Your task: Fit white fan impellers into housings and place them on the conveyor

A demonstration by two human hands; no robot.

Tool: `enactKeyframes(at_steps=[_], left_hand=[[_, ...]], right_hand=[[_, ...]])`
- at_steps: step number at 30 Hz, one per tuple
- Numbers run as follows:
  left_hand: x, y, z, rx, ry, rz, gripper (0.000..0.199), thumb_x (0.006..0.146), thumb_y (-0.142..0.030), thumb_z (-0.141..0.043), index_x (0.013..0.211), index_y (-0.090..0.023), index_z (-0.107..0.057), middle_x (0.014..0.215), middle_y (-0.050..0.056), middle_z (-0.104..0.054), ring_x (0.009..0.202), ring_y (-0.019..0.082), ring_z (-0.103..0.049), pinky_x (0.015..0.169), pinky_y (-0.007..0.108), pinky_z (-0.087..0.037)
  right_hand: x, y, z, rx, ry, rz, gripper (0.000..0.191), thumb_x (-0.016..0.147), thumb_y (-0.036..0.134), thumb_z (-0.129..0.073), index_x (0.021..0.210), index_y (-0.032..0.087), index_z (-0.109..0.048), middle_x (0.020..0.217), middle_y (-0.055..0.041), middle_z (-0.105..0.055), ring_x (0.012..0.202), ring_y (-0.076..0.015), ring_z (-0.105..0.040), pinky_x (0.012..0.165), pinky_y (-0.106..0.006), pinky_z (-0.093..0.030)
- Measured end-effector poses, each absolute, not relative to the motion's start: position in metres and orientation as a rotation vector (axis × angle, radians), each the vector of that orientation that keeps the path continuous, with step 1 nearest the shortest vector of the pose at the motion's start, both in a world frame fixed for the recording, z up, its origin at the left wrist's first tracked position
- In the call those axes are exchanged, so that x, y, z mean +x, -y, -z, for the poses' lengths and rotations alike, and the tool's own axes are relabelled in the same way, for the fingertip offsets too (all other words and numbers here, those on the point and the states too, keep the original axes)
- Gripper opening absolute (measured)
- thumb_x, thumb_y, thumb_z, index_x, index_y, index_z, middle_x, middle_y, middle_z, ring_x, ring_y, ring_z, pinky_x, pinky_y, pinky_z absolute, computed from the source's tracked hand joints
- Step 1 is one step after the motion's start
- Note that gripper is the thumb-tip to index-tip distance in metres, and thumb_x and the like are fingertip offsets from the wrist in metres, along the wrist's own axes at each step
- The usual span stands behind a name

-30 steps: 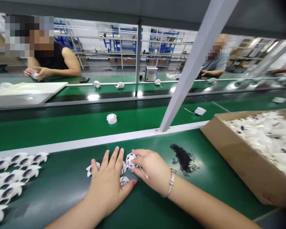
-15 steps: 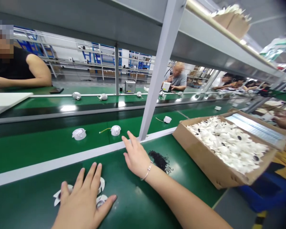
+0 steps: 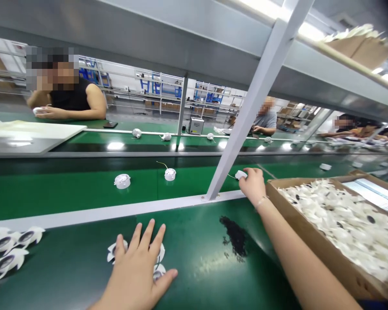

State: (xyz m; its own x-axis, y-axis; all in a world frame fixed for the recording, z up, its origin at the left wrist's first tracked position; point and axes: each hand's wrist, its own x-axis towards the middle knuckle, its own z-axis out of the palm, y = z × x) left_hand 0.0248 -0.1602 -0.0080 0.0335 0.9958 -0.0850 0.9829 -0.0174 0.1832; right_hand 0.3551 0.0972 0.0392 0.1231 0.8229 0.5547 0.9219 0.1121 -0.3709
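Observation:
My left hand [image 3: 136,268] lies spread, palm down, over several white bladed pieces with dark centres. Parts of these white bladed pieces [image 3: 160,270] stick out beside its fingers; the rest is hidden beneath it. Beyond the light rail, my right hand [image 3: 253,186] reaches onto the green belt. Its curled fingers close on a white round part with a thin wire [image 3: 241,174]. Two more parts sit to the left on the belt: a white round part with an upright wire [image 3: 170,174] and a wider white round part [image 3: 122,181].
A heap of small black pieces [image 3: 235,237] lies between my arms. To the right is a cardboard box [image 3: 297,228] full of white bladed pieces. More bladed pieces [image 3: 8,262] rest at left. A slanted metal post [image 3: 245,116] rises near my right hand. Co-workers sit across the belt.
My right hand has moved forward and right, over the rail, and has taken hold of the white round part with the wire. My left hand stays on the bladed pieces. The view has turned left.

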Motion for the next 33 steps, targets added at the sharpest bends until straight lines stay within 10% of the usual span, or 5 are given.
enactKeyframes(at_steps=[11, 19, 28, 33], left_hand=[[0.019, 0.159, 0.004, 2.484, -1.614, -0.253, 0.086, 0.086, -0.076, -0.044, 0.156, -0.040, -0.009, 0.165, 0.006, -0.011, 0.147, 0.043, -0.023, 0.114, 0.074, -0.022], [-0.004, 0.145, 0.004, 2.458, -1.638, -0.210, 0.103, 0.078, -0.085, -0.045, 0.158, -0.028, -0.012, 0.165, 0.009, -0.011, 0.150, 0.042, -0.015, 0.119, 0.067, -0.017], [-0.026, 0.131, -0.003, 2.521, -1.477, -0.213, 0.110, 0.072, -0.087, -0.050, 0.156, -0.021, -0.025, 0.164, 0.013, -0.018, 0.150, 0.040, -0.019, 0.120, 0.065, -0.011], [-0.026, 0.132, 0.002, 2.542, -1.458, -0.285, 0.107, 0.074, -0.087, -0.048, 0.155, -0.020, -0.028, 0.162, 0.013, -0.025, 0.150, 0.038, -0.020, 0.121, 0.062, -0.009]], right_hand=[[0.366, -0.154, -0.031, -1.904, 2.014, -0.025, 0.031, 0.098, 0.036, -0.059, 0.119, 0.015, -0.060, 0.115, -0.0077, -0.062, 0.094, -0.0168, -0.063, 0.082, -0.036, -0.055], [0.370, -0.047, -0.052, -1.562, 1.830, 0.290, 0.055, 0.085, 0.043, -0.062, 0.127, 0.010, -0.049, 0.117, -0.0171, -0.055, 0.111, -0.0325, -0.054, 0.098, -0.050, -0.045], [0.246, 0.102, -0.020, -0.748, 2.238, -0.585, 0.016, 0.080, 0.023, -0.070, 0.087, 0.023, -0.055, 0.115, -0.0097, -0.059, 0.109, -0.0244, -0.061, 0.088, -0.037, -0.054], [0.222, 0.107, 0.003, -0.616, 2.316, -0.589, 0.021, 0.087, 0.020, -0.068, 0.106, 0.022, -0.062, 0.123, -0.0112, -0.062, 0.113, -0.0218, -0.062, 0.095, -0.035, -0.055]])
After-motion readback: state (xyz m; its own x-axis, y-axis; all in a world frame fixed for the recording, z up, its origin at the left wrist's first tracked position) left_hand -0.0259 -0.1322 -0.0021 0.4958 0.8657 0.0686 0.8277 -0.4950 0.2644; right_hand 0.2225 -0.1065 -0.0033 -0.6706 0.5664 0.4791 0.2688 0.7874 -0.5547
